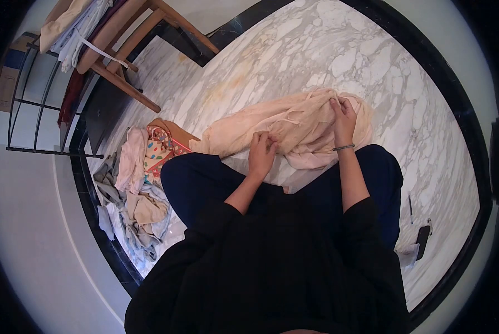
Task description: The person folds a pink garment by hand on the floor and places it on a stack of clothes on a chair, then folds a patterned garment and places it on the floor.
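A big peach cloth (pixel 310 131) lies in soft folds and bumps on the shiny floor (pixel 299 44), right in front of the person's crossed legs. It is longer from side to side than from front to back. The right hand (pixel 345 118) is at the right part of the cloth, with the thumb and fingers pinching a bit of it. A thin dark bracelet (pixel 344 147) goes around that wrist. The left hand (pixel 261 151) is at the near edge of the cloth, with its fingers bent. I cannot tell if those fingers are pinching the cloth or just touching it.

The person has dark blue pants (pixel 196 181) and a black top (pixel 271 261). By the left knee there is a messy heap of clothes. In it are a pink cloth (pixel 131 161), a cloth with colored dots (pixel 159 146) and a tan cloth (pixel 148 208). A brown piece (pixel 180 138) lies next to the dotted one.

Past the heap, up on the left, is a wooden chair (pixel 128 89) with clothes on it. A black wire rack (pixel 39 114) stands beside it, and a brown box (pixel 7 83) is behind the wires. Over on the right, a black phone (pixel 422 242) lies on the floor, near a thin stick (pixel 410 209).
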Motion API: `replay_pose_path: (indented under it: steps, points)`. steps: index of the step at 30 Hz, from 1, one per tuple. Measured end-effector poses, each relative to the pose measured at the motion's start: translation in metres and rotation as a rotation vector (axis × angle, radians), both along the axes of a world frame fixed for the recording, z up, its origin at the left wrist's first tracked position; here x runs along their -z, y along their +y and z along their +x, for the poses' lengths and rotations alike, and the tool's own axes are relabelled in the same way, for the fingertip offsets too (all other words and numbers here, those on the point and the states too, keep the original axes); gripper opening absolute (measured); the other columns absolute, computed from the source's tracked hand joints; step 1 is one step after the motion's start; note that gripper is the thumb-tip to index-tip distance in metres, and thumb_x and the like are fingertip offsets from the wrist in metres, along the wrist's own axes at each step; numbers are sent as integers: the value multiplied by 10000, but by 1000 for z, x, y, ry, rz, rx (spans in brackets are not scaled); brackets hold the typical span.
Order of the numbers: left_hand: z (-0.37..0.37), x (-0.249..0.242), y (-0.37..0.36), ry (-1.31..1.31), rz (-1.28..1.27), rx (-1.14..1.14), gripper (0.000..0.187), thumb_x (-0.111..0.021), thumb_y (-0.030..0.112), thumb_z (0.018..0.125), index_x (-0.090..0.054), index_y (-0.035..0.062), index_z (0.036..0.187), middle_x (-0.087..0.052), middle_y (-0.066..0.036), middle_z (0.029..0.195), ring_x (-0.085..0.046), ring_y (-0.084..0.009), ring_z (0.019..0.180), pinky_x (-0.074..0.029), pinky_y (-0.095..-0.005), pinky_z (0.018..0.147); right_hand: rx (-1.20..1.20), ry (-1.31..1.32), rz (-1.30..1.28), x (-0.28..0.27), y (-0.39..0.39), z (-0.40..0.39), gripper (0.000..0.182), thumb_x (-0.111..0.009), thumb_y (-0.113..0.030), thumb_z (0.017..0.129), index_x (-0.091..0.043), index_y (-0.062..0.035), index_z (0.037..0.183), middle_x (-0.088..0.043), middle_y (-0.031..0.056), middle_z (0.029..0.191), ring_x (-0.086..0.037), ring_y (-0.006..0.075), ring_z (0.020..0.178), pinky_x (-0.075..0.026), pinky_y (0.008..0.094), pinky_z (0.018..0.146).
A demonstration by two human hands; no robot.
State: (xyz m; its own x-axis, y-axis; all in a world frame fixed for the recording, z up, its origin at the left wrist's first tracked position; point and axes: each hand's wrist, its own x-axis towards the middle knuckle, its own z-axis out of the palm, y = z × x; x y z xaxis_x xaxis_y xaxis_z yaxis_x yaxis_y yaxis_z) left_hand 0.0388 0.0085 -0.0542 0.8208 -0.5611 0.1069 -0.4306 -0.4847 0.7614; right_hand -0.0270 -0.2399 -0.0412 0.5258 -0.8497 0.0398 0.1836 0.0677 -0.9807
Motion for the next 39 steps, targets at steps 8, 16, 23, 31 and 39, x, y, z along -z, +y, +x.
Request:
replay_pose_path:
  steps: [8,16,23,31,39]
  points:
    - [-3,0,0,-6,147,-10,462,-694,86,749,-529,119,1179,-584,-128,1013,-546,-320,1032,-440,-410,883,-38,-39,42,-8,4,0,173,-639,-98,889,-631,25,1010,-644,25,901,-568,68,808,-435,191,728]
    - [3,21,7,-90,329,12,324,-665,207,791,-596,71,1077,-581,-125,1024,-528,-329,1039,-428,-444,855,-53,-17,53,-12,6,-2,160,-628,-93,889,-638,22,998,-643,22,908,-564,67,829,-434,193,741]
    - [5,14,2,-139,120,-22,222,-609,218,868,-623,5,930,-571,-146,880,-532,-343,881,-421,-423,781,-45,-17,69,-8,4,-1,168,-633,-107,886,-641,20,996,-646,20,915,-567,74,836,-432,195,747]
    - [6,8,-2,-104,-47,-21,276,-519,257,949,-609,-4,925,-576,-141,866,-520,-323,869,-413,-396,792,-51,13,57,-13,8,1,228,-645,-77,870,-613,11,1078,-623,2,854,-537,68,763,-427,199,710]
    - [3,-4,-3,-57,-75,-82,346,-503,309,965,-573,-8,846,-548,-164,766,-518,-321,787,-412,-400,725,-305,420,-169,5,6,0,318,-746,-220,782,-654,6,986,-579,11,731,-504,92,657,-412,238,597]
